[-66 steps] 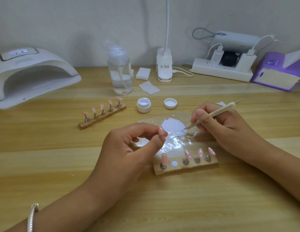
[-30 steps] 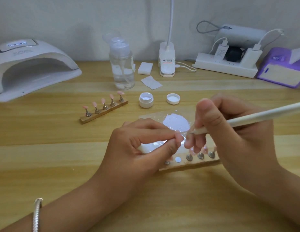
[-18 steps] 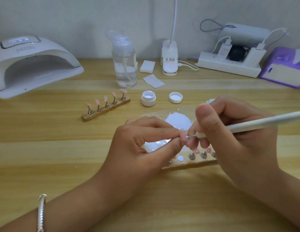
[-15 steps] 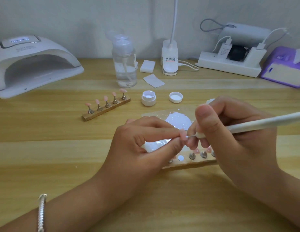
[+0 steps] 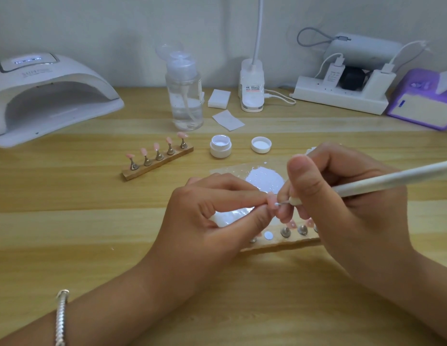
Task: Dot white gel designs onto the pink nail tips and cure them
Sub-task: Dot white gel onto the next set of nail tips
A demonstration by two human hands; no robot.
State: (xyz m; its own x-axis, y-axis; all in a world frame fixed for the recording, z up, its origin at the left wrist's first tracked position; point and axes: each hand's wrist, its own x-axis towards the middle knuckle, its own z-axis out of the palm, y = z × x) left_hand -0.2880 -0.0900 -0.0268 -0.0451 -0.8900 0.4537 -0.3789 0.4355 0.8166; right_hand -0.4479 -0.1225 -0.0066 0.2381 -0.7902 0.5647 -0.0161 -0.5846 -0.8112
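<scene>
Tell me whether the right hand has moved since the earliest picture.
Yes. The right hand has drawn back toward the person: the tip of its dotting pen has left the white gel puddle for the pink nail tip pinched by the left hand.

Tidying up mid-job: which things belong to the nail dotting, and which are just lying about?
Job: left hand pinching pink nail tip; right hand gripping white dotting pen; white gel puddle; open white gel jar; white arched curing lamp; wooden stand of pink tips.
Lying about: clear plastic pump bottle; white power strip; purple tissue box.
</scene>
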